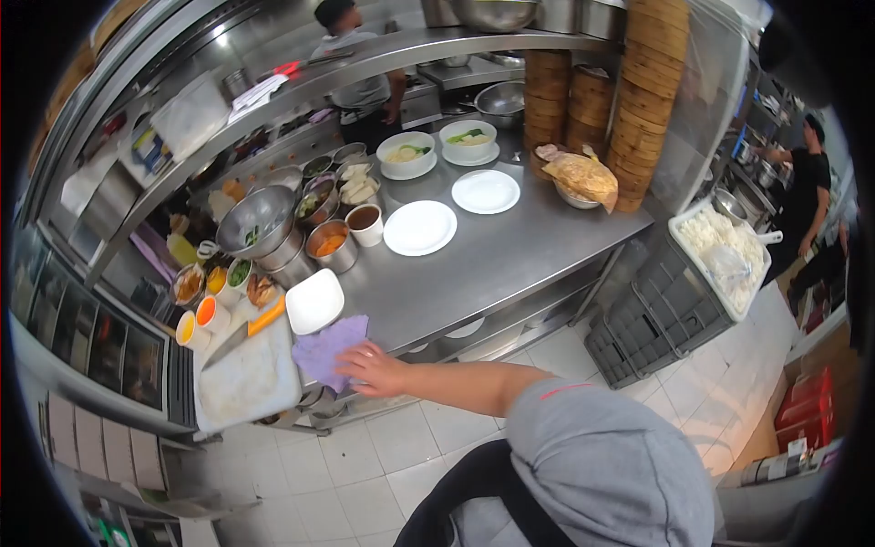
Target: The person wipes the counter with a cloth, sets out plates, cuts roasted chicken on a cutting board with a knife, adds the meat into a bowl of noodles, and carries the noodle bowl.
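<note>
Key relation for us: purple cloth [328, 348] lies directly under the fingertips of the right hand [374, 369] and spreads on past them, left and away from the body. Cloth is crumpled, no clear long axis that we can make out; near edge sits at the counter's front edge, just below the fingers. Right hand is the nearer one, arm reaching across leftward; left hand not in view. We see the fingers slightly bent and a bit apart, laid on the cloth; we can't tell if they pinch it.

Just beyond the fingers, past the cloth, we have a white square dish [315, 301]. Left of the fingers, a cutting board [248, 383], with a knife [267, 316] at its far side, orange handle towards the dish. Surface under it all is a steel counter [428, 301]; farther from the fingers, ahead and right, we get two round plates [420, 228], then two bowls of food [407, 165]. Well off to the right of the fingers, a tub of white food [723, 246] on grey crates [638, 319]. Farthest out, bamboo steamers [645, 118], a shelf [383, 60] and a co-worker [365, 96] behind it
</note>
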Demonstrator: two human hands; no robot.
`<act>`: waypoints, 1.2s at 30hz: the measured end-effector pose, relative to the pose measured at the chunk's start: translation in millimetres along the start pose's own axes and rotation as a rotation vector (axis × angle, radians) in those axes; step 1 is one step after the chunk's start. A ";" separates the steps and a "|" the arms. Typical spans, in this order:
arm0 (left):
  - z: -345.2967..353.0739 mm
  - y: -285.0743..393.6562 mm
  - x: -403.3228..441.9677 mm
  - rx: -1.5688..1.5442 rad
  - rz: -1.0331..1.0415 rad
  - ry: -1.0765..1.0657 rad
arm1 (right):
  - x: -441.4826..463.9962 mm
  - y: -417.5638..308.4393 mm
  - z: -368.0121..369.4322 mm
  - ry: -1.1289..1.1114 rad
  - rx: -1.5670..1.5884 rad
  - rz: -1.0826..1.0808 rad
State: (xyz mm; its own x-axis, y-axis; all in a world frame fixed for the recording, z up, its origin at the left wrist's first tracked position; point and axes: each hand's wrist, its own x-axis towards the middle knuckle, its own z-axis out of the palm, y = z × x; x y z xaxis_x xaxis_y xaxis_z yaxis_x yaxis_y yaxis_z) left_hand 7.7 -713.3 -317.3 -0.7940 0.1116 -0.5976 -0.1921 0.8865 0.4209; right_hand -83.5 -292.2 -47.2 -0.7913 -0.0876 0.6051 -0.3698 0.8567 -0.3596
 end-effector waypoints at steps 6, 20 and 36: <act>-13.3 12.7 14.0 0.104 0.055 0.039 | -137.9 29.8 -129.1 0.058 -0.200 0.082; -37.6 386.5 -104.0 -0.957 0.248 -0.074 | -205.0 126.4 -196.4 -0.122 0.865 0.705; -41.7 459.1 -233.1 -1.628 0.601 -0.270 | -90.8 32.4 -156.9 -0.915 1.440 0.328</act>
State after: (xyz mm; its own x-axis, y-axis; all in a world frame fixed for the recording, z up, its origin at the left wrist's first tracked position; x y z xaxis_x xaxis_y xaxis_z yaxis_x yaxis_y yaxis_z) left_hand 80.6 -351.0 43.8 -0.8882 0.4401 -0.1320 -0.3984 -0.5947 0.6983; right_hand 52.7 -176.6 -2.3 -0.7246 -0.6892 0.0019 0.1501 -0.1605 -0.9755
